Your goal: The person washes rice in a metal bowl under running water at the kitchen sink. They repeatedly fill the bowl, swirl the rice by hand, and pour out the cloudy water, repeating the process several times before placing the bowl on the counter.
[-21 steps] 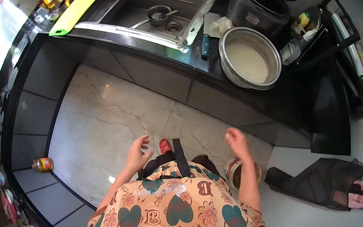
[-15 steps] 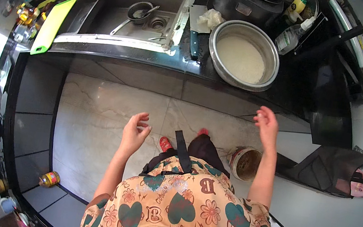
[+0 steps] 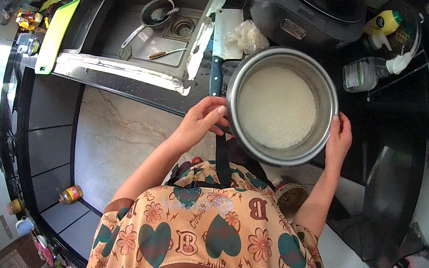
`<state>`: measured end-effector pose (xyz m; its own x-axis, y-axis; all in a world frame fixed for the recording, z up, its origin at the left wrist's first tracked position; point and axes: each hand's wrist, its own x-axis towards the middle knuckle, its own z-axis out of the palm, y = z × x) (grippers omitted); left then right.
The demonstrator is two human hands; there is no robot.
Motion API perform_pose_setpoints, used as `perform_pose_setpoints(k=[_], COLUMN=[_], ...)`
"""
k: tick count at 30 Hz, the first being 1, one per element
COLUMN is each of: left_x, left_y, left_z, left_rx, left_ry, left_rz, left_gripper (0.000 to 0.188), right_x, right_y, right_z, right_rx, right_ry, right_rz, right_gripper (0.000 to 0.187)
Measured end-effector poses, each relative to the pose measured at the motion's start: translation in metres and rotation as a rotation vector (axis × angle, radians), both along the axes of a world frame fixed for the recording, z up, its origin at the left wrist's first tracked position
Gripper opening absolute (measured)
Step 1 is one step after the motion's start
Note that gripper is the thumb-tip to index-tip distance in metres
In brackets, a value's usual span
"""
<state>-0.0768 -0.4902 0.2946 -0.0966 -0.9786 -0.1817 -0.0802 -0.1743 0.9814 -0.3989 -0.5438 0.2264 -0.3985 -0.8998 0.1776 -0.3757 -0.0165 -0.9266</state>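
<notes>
A round metal pot [image 3: 322,122] of white rice [image 3: 276,107], apparently with cloudy water, is between my two hands at the counter's front edge. My left hand [image 3: 201,121] grips its lower left side, thumb up against the rim and fingers partly hidden beneath. On the opposite side, my right hand [image 3: 339,139] holds the wall, fingers along the rim. Left of the pot lies a cleaver [image 3: 216,73] with a dark blue handle, its blade touching a crumpled clear plastic bag [image 3: 248,38].
Behind the pot stands a dark rice cooker [image 3: 298,21]. A spray bottle [image 3: 365,74] and a yellow bottle [image 3: 383,23] are to its right. The sink [image 3: 125,26] holds a small pan [image 3: 156,13] and a small knife [image 3: 165,53]. A bucket [image 3: 293,198] sits on the floor.
Both hands have reached forward and taken hold of the pot, which has come toward me past the counter edge. My view has shifted closer to the counter.
</notes>
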Motion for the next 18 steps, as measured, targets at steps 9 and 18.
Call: perform_pose_setpoints(k=[9, 18], left_x=[-0.036, 0.16], left_y=[-0.054, 0.068], left_z=[-0.036, -0.014], left_rx=[0.081, 0.009], left_ry=[0.15, 0.236], left_rz=[-0.097, 0.2], left_gripper=[0.021, 0.016], right_x=[-0.01, 0.197], right_y=[-0.051, 0.065], right_z=[-0.093, -0.01], right_rx=[-0.087, -0.199], right_ry=[-0.502, -0.498], right_rz=[-0.09, 0.046], right_gripper=[0.03, 0.027])
